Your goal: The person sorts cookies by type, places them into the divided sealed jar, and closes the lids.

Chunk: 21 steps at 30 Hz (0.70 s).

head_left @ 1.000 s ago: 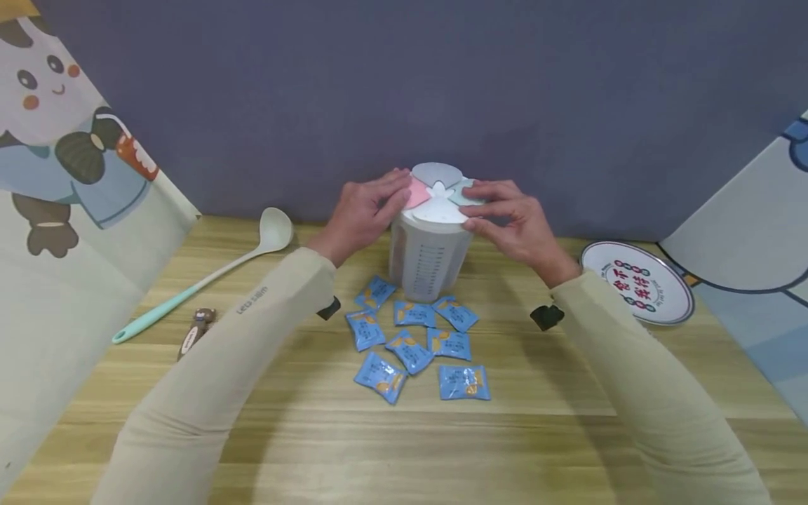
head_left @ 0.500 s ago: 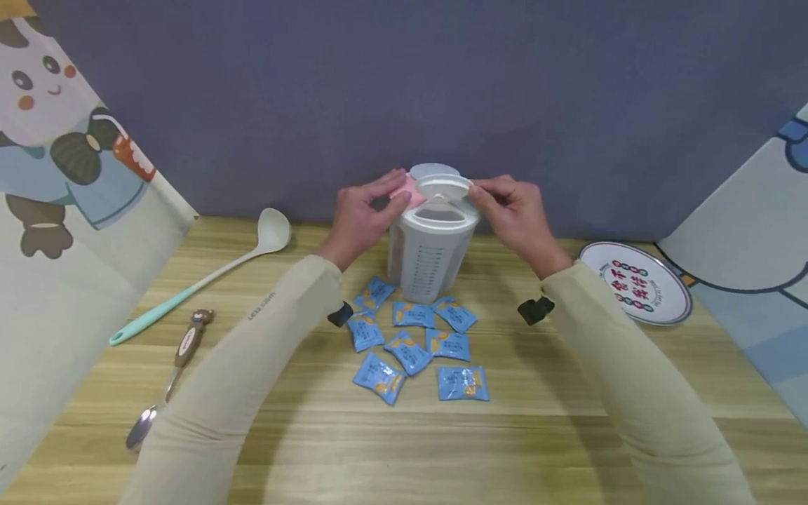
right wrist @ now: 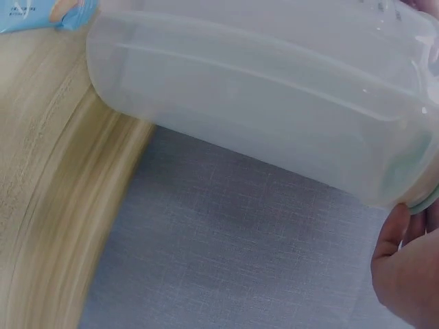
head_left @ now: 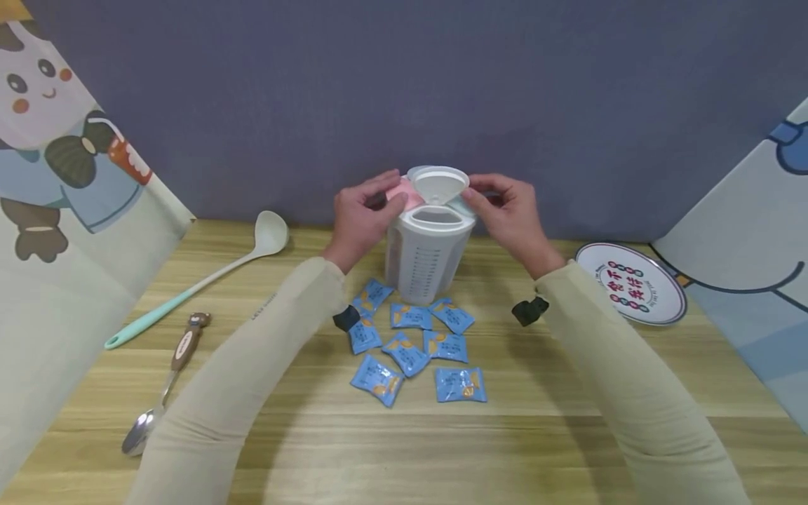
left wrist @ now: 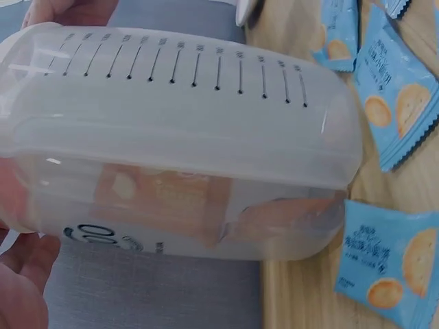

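A translucent storage container with a measuring scale stands upright at the back of the table. Its lid carries coloured flaps; the white front flap is lifted, showing its underside, and an opening shows below it. My left hand grips the lid's left side by the pink flap. With thumb and fingers, my right hand pinches the raised flap's right edge, beside the pale green flap. Orange packets show through the container wall in the left wrist view.
Several blue biscuit packets lie before the container. To the left are a ladle with a mint handle and a brown-handled spoon. A printed white plate lies at the right. A grey wall rises behind.
The white front flap has swung up and back from lying flat, exposing the opening. My right hand has shifted from resting over the lid to pinching that flap; my left stays at the pink side.
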{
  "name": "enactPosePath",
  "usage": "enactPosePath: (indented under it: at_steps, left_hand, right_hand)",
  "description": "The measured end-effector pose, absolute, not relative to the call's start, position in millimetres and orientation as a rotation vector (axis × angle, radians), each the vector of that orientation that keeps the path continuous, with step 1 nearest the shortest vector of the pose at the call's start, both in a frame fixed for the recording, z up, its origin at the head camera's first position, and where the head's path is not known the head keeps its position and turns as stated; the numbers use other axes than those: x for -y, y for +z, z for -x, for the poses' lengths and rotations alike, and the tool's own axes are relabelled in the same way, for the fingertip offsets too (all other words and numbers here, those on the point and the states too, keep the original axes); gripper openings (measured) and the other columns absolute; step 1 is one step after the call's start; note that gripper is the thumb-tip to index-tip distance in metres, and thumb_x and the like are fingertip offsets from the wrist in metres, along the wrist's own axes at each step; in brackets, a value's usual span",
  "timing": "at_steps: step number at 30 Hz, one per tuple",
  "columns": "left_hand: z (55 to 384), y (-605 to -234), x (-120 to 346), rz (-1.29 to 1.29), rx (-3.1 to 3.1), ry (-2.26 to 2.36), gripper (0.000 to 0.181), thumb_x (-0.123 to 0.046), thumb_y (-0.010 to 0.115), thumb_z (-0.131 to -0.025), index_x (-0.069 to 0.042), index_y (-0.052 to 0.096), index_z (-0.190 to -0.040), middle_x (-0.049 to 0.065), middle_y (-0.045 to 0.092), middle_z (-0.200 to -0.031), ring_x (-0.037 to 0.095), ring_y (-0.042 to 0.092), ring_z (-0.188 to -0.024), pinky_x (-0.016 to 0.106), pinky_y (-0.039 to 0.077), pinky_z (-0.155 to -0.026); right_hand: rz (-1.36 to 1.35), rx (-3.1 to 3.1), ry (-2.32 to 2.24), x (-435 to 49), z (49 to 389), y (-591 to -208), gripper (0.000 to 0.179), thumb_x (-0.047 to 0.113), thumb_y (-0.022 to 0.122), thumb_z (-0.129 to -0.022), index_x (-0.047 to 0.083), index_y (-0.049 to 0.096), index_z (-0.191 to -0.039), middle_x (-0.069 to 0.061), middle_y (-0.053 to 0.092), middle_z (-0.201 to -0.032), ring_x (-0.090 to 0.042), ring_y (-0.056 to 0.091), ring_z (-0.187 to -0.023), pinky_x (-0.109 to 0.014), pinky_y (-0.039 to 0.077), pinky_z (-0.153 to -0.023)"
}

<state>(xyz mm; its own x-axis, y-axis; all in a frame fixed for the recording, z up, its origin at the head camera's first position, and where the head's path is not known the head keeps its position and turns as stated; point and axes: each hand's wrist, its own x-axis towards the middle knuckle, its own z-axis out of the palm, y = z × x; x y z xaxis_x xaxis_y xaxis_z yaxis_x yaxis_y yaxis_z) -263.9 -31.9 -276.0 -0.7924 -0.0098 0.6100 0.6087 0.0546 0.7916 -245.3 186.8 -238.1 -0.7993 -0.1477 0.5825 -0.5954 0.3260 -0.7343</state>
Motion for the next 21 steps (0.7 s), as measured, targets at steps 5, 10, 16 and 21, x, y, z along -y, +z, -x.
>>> enactPosePath:
  at_steps: [5, 10, 16, 21]
  left_hand:
    - [253, -261, 34, 0.578, 1.928, -1.789, 0.027, 0.002, 0.072, -0.080, 0.011, 0.066, -0.105, 0.021, 0.063, -0.113, 0.022, 0.060, -0.110, 0.030, 0.050, -0.087]
    - [262, -264, 36, 0.520, 1.982, -1.856, 0.030, -0.004, 0.076, -0.079, 0.007, 0.067, -0.106, 0.016, 0.064, -0.113, 0.016, 0.061, -0.107, 0.029, 0.049, -0.089]
    - [284, -275, 40, 0.492, 2.018, -1.907, 0.033, -0.014, 0.082, -0.074, 0.000, 0.072, -0.103, 0.007, 0.068, -0.110, 0.011, 0.063, -0.103, 0.028, 0.050, -0.087]
    - [286, -274, 42, 0.481, 2.073, -1.856, 0.037, -0.024, 0.085, -0.071, -0.003, 0.074, -0.099, 0.003, 0.070, -0.106, 0.009, 0.064, -0.099, 0.029, 0.051, -0.085]
  right_hand:
    - [-0.650, 2.177, 1.526, -192, 253, -245, 0.020, -0.001, 0.067, -0.087, -0.011, 0.065, -0.104, -0.004, 0.069, -0.092, -0.010, 0.064, -0.072, -0.018, 0.051, -0.061]
    - [-0.653, 2.153, 1.553, -199, 265, -257, 0.022, 0.002, 0.069, -0.086, -0.008, 0.067, -0.106, -0.002, 0.069, -0.094, -0.010, 0.065, -0.070, -0.019, 0.051, -0.057]
    - [-0.712, 2.111, 1.543, -200, 267, -259, 0.021, 0.003, 0.069, -0.086, -0.007, 0.068, -0.104, -0.002, 0.070, -0.093, -0.012, 0.066, -0.068, -0.023, 0.052, -0.057]
    - [-0.669, 2.097, 1.565, -198, 268, -260, 0.019, 0.003, 0.069, -0.086, -0.007, 0.069, -0.102, -0.005, 0.070, -0.093, -0.012, 0.065, -0.074, -0.020, 0.051, -0.058]
